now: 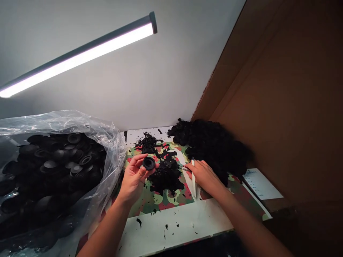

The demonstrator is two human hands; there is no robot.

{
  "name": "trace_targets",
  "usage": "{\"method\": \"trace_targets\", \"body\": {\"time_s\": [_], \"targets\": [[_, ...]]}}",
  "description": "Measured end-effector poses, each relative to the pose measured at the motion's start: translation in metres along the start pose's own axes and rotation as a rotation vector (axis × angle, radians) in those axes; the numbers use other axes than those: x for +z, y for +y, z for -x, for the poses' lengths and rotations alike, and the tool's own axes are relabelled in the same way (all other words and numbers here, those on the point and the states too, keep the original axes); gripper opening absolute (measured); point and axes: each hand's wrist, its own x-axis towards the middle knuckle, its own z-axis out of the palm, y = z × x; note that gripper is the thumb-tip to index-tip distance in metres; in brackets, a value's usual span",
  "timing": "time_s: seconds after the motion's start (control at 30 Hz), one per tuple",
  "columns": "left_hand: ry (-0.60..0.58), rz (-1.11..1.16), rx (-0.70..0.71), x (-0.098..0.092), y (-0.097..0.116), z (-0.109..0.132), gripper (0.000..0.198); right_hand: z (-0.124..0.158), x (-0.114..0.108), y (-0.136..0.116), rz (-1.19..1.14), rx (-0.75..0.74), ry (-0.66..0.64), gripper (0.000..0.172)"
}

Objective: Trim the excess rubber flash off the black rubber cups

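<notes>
My left hand (135, 175) is closed around the edge of a round black rubber part (149, 163), its stepped opening facing me. To its right, my right hand (203, 173) is closed on a slim metal-tipped tool (183, 167) pointing left; its exact kind is hard to make out. A white stick-like tool (194, 182) with a pointed upper end also runs through this hand. The two hands are apart. Below and between them lies a heap of black rubber scraps (167, 175) on a camouflage-patterned mat (160, 205).
At left, a clear plastic bag (114, 153) holds many round black parts (77, 169). A large black pile (214, 142) lies behind my right hand, against a cardboard wall (281, 107). A white printed sheet (262, 184) is at right. A tube light (80, 60) hangs above.
</notes>
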Motion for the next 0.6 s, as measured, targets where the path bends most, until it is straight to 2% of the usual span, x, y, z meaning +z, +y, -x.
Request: {"method": "trace_targets", "body": {"time_s": [0.1,0.2,0.3,0.37,0.4,0.5,0.6], "targets": [[0.004,-0.001,0.039,-0.002,-0.001,0.001,0.049,-0.004,0.004,0.0,0.029,0.065,0.041,0.018],[0.021,0.011,0.068,-0.003,-0.002,0.001,0.05,-0.009,0.005,0.001,-0.03,0.177,0.151,0.022],[0.042,-0.002,0.055,-0.004,-0.003,0.001,0.049,-0.012,-0.002,-0.001,-0.241,0.269,0.335,0.03],[0.047,-0.018,0.054,-0.004,-0.003,0.001,0.049,-0.014,-0.01,-0.008,-0.51,0.29,0.403,0.035],[0.048,-0.024,0.058,-0.004,-0.004,0.002,0.049,-0.015,-0.016,-0.012,-0.674,0.293,0.395,0.036],[0.043,-0.044,0.076,-0.004,-0.006,0.002,0.05,-0.015,-0.031,-0.031,-1.118,0.288,0.253,0.037],[0.032,-0.069,0.103,-0.004,-0.008,0.003,0.047,-0.014,-0.045,-0.05,-1.256,0.206,0.2,0.047]]}}
